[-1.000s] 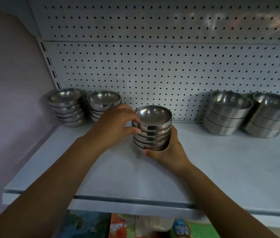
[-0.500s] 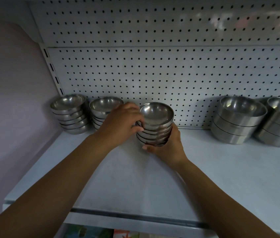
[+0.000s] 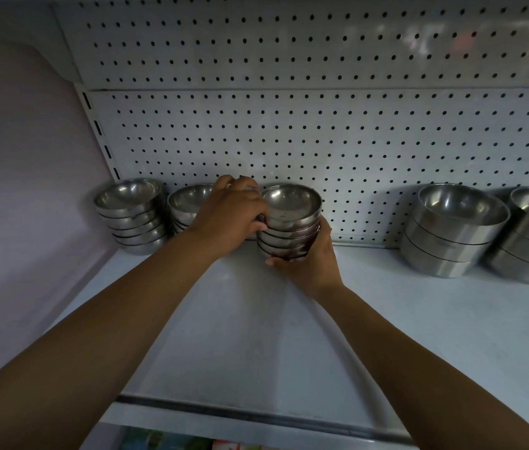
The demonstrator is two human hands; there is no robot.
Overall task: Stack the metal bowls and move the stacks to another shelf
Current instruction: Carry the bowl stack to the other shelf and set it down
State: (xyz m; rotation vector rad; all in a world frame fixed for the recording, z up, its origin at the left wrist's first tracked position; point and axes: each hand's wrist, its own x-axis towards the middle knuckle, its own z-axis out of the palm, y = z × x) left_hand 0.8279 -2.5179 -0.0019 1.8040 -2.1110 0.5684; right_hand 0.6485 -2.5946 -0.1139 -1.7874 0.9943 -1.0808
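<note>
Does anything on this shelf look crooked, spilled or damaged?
Nothing stands out. The left hand and right hand grip a neat stack of small bowls; the two small stacks and two large stacks on the shelf sit nested, open side up. Their slight outward lean is probably the wide lens.

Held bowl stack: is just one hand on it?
No: the left hand grips the held bowl stack on its left side while the right hand cups its lower right.
</note>
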